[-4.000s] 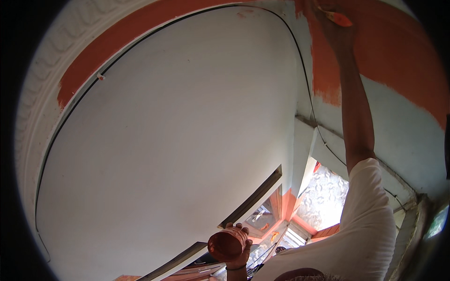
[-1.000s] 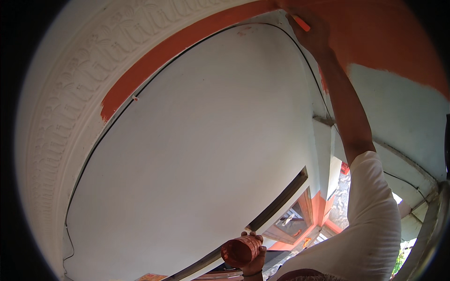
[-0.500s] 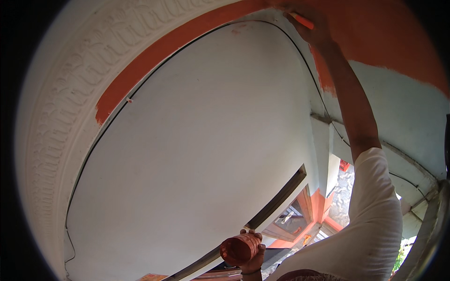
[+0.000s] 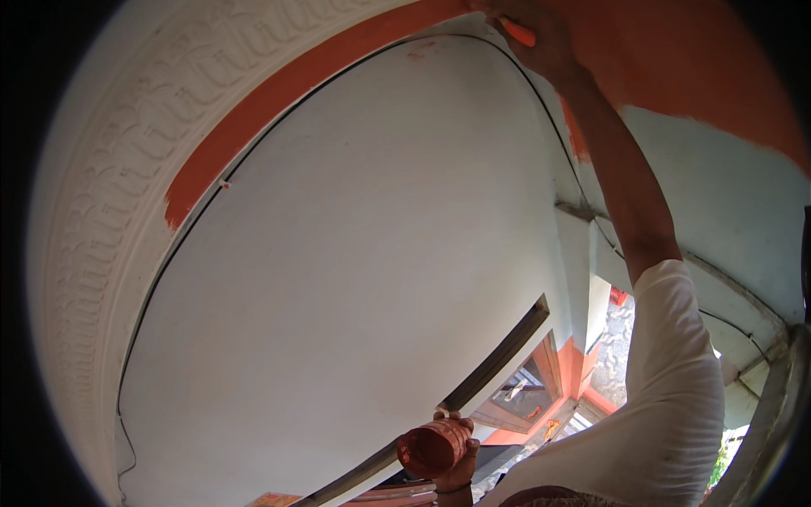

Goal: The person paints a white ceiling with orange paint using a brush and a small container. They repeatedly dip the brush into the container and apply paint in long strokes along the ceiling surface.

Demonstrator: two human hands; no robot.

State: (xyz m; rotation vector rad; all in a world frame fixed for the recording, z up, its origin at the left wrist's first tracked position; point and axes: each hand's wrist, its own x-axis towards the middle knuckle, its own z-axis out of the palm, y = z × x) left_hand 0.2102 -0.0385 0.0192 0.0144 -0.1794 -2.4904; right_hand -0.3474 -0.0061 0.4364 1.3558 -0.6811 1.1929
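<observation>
High up at the top edge, my right hand [image 4: 545, 46] is closed round the orange handle of a paintbrush [image 4: 518, 32]. Its bristle end is hidden by the fingers and the dark corner. It is beside an orange-red painted band [image 4: 291, 100] that curves along the top of the pale wall [image 4: 355, 245]. Low in the picture, my left hand [image 4: 458, 475] grips a small ribbed paint container [image 4: 428, 450], tilted so its open mouth faces me. Reddish paint coats its inside.
White relief moulding [image 4: 139, 148] borders the band on the left. A black cable [image 4: 258, 139] runs below the band, held by a small clip [image 4: 224, 184]. Orange-red paint [image 4: 676, 68] covers the upper right surface. A dark wooden ledge [image 4: 498, 359] and a framed window [image 4: 524, 393] lie below.
My right hand with the paintbrush has moved slightly left along the top. My left hand keeps the container in nearly the same place.
</observation>
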